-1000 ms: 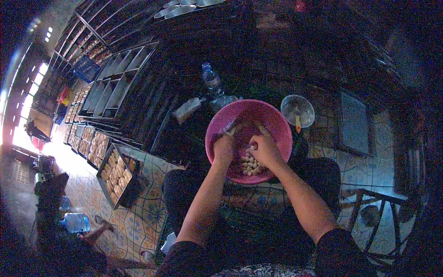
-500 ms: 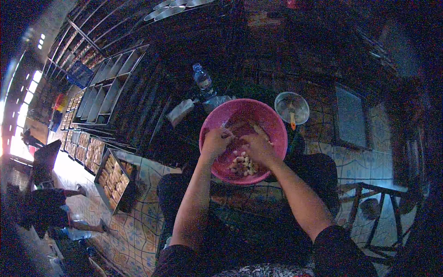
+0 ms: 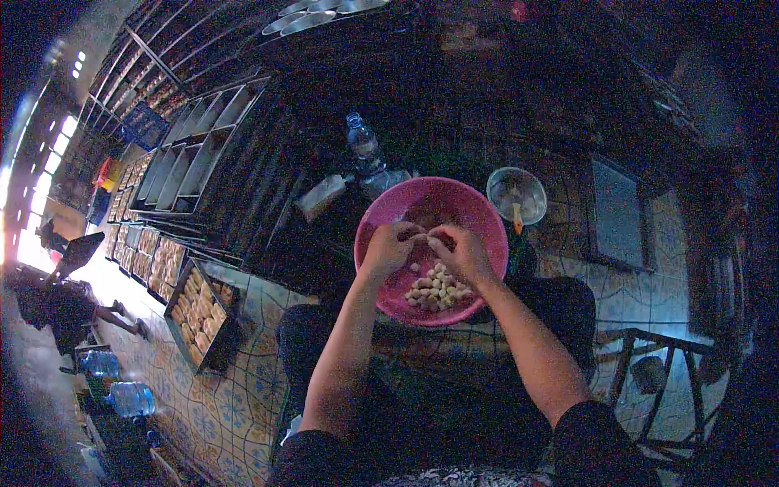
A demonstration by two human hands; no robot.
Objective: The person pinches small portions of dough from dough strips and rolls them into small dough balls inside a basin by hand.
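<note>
A pink basin (image 3: 381,213) rests around lap height in front of me, with small pale round pieces (image 3: 438,288) piled in its near part. My left hand (image 3: 392,245) is over the left side of the basin, thumb and fingers pinched. My right hand (image 3: 459,248) meets it near the middle, its fingers also pinched. Whatever lies between the fingertips is too small to make out. The pieces lie just below my right hand.
Beyond the basin are a plastic bottle (image 3: 365,144), a pale packet (image 3: 322,196) and a metal bowl (image 3: 517,195) with an orange-handled utensil. At left are a tray of bread (image 3: 198,315), metal pans (image 3: 188,166), water jugs (image 3: 131,398) and another person (image 3: 69,312).
My hands have come together over the middle of the basin, and my right hand's spread fingers have closed. More pale pieces show. The other person at left has moved farther off.
</note>
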